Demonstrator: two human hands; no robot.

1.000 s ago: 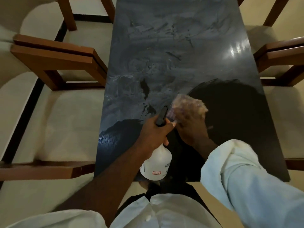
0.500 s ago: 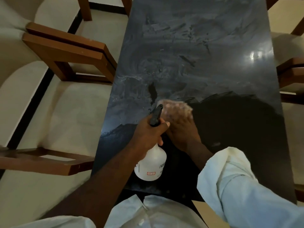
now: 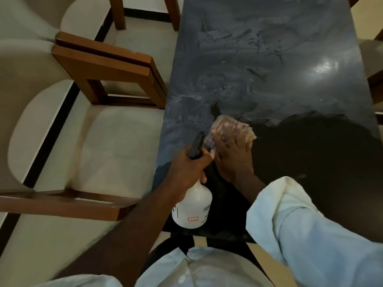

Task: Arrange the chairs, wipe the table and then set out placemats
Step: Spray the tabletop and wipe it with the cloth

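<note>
At the near end of the dark glossy rectangular tabletop (image 3: 269, 59): right hand (image 3: 234, 160) presses a crumpled pinkish-beige cloth (image 3: 230, 129) onto the surface, fingers laid over it, grip not closed round it. Left hand (image 3: 186, 168): grip wrapped round the black trigger neck of a white plastic spray bottle (image 3: 192, 208), held just beside the wiping hand. Near patch reads evenly dark; far part streaked, smeary grey. Judgement: wiping partway, far area left to do. Wooden-framed, cream-cushioned chairs (image 3: 116, 146) sit close along the left edge, so arranging looks done. No placemats in view; that step not begun.
</note>
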